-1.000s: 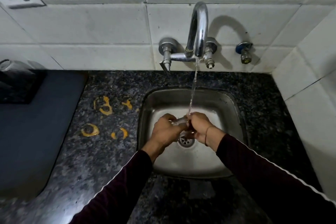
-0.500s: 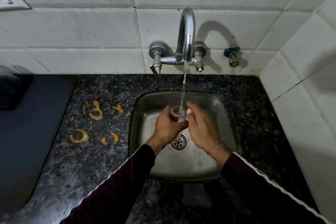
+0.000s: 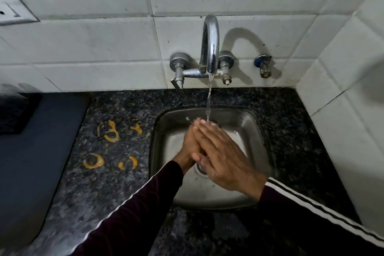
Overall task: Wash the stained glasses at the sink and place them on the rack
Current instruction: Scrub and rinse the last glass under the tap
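We see one clear drinking glass (image 3: pixel 212 123), only its rim visible under the thin stream of water (image 3: pixel 208 100), pressed between our two palms over the square stainless steel sink (image 3: pixel 252 129). The right hand (image 3: pixel 221 155) lies flat against it, fingers (image 3: pixel 204 131) straight and held together, pointing toward the wall. The left hand (image 3: pixel 190 144) is mostly hidden behind the right; its fingers appear extended along the glass, but we cannot tell how far they close. Most of the glass body is hidden between the palms.

The hands sit near the middle of the basin, clear of all four walls, with bare steel on either side. The curved chrome tap (image 3: pixel 211 48) stands directly above, with two handles. To its right, one small blue-capped valve (image 3: pixel 262 65) projects from the white tiled wall (image 3: pixel 104 48).

On the dark speckled granite counter (image 3: pixel 116 183) left of the sink lie four yellow ring-shaped stains (image 3: pixel 93 161). Further left lies one dark grey mat (image 3: pixel 31 151).
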